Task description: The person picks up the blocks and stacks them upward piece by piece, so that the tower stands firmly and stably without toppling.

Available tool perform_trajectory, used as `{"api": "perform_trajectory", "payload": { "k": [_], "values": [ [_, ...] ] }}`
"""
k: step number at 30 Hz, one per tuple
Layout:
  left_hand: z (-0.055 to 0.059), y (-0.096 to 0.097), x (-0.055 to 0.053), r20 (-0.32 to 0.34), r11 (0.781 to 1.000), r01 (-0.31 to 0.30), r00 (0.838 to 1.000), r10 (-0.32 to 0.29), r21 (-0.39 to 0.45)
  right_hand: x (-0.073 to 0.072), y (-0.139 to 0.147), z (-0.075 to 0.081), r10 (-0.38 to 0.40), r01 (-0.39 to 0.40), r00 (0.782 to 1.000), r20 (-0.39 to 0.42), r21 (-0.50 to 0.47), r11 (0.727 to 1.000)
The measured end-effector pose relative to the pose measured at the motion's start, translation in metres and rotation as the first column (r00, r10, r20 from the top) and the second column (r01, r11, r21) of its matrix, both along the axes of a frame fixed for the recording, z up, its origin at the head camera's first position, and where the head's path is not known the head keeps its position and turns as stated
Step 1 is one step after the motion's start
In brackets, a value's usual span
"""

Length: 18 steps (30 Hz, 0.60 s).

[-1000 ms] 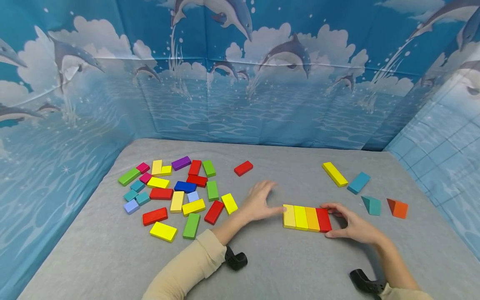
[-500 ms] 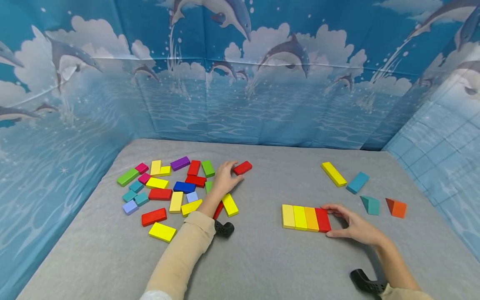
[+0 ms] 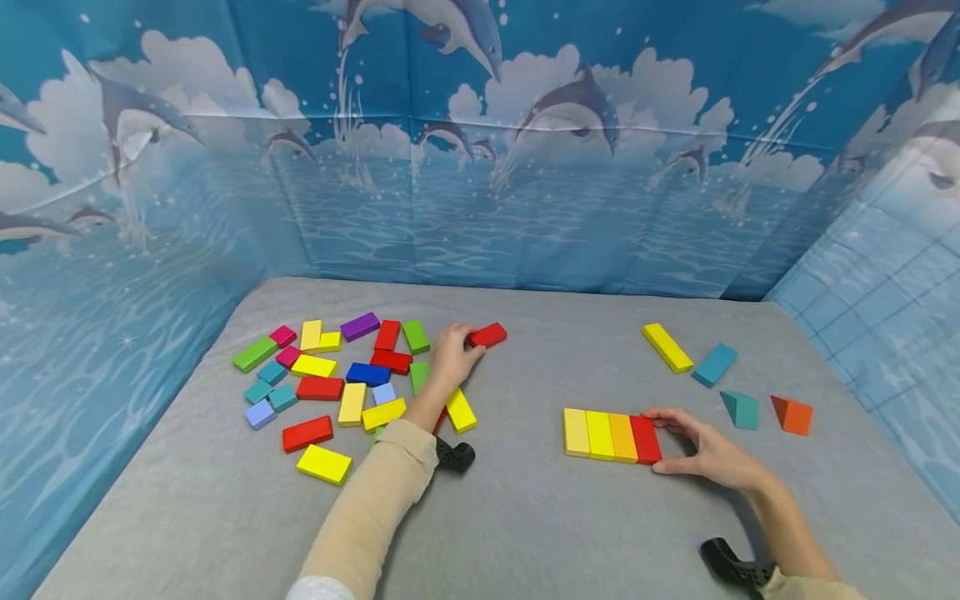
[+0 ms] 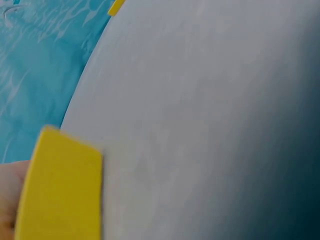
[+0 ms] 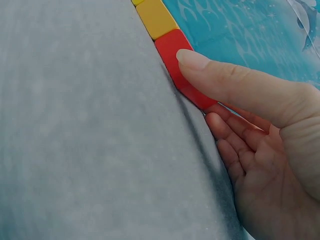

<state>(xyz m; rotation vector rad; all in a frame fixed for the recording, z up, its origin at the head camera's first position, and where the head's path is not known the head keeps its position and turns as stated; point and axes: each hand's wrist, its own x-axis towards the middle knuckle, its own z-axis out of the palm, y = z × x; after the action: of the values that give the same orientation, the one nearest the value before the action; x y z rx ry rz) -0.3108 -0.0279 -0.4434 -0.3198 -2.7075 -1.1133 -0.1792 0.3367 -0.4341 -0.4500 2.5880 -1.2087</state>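
Observation:
My left hand (image 3: 465, 343) reaches to the far side of the table and its fingers curl round the left end of a lone red block (image 3: 490, 335). A yellow block (image 4: 60, 185) fills the lower left of the left wrist view, beside a sliver of that hand. My right hand (image 3: 667, 442) rests against the right end of a row of blocks (image 3: 600, 434), coloured pale yellow, yellow, orange and red. Its thumb (image 5: 225, 80) lies straight on the red end block (image 5: 172, 50), and the fingers hang relaxed beside it.
A loose pile of coloured blocks (image 3: 337, 383) lies left of my left arm. At the right lie a long yellow block (image 3: 668, 347), a teal block (image 3: 716, 365), a teal wedge (image 3: 742, 410) and an orange wedge (image 3: 795, 415). Blue dolphin-print walls (image 3: 480, 167) enclose the grey table (image 3: 540, 517).
My left hand left the row's left end and went up and left to the lone red block, then closed its fingers on it. My right hand stayed on the row.

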Motion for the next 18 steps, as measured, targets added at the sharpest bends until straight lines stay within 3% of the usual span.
{"api": "perform_trajectory", "payload": {
  "k": [5,9,18],
  "values": [
    [0.006,0.021,0.005,0.009,0.986,0.113,0.993,-0.115,0.119,0.000,0.000,0.000,-0.002,0.002,1.000,0.006,-0.002,1.000],
    [0.008,0.044,0.013,0.006,0.966,0.216,0.976,-0.219,0.145,-0.002,0.000,-0.002,-0.003,0.003,1.000,0.007,0.007,1.000],
    [0.003,0.091,0.031,0.080,0.902,0.412,0.902,-0.424,0.129,-0.002,0.002,-0.003,-0.003,0.002,1.000,0.008,0.008,1.000]
  ]
}}
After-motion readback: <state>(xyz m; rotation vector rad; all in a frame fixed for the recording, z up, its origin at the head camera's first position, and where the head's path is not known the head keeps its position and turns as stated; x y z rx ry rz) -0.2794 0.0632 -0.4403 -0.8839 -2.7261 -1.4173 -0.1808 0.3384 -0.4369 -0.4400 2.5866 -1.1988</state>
